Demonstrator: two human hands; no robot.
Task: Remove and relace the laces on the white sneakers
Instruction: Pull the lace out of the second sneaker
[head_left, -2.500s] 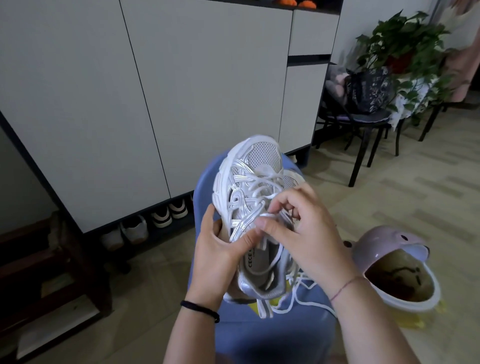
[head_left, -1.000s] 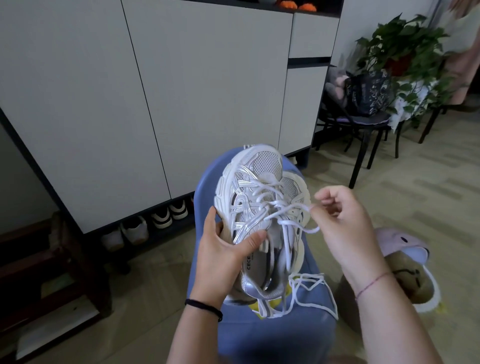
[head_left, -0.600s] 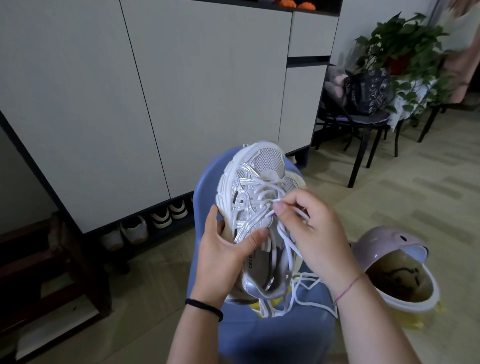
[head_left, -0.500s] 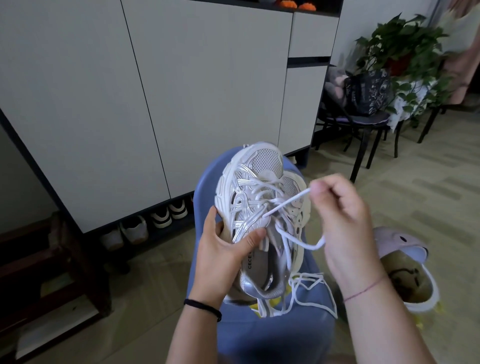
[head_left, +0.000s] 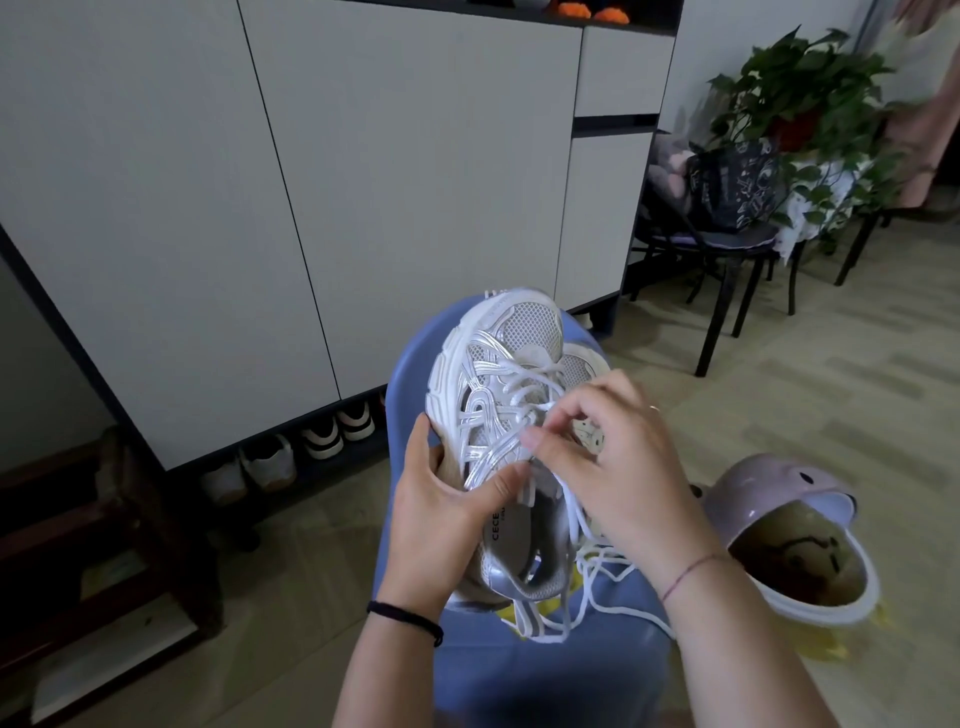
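A white and silver sneaker (head_left: 511, 358) stands toe-up on my blue-clad lap (head_left: 524, 670). My left hand (head_left: 441, 514) grips its left side, thumb across the tongue near the collar. My right hand (head_left: 613, 462) sits over the lacing, thumb and fingers pinching the white lace (head_left: 524, 387) at the middle eyelets. Loose lace ends (head_left: 597, 587) trail down past the heel onto my lap. The right side of the sneaker is hidden behind my right hand.
White cabinet doors (head_left: 363, 182) fill the left and middle, with several shoes (head_left: 317, 441) in the gap under them. A pink and white tub (head_left: 795, 540) lies on the floor at the right. A black chair (head_left: 722, 249) with a bag and a potted plant (head_left: 810, 98) stands behind.
My right hand, which had pulled a loop of lace out to the right, has come back onto the lacing. My left hand keeps the same grip on the sneaker.
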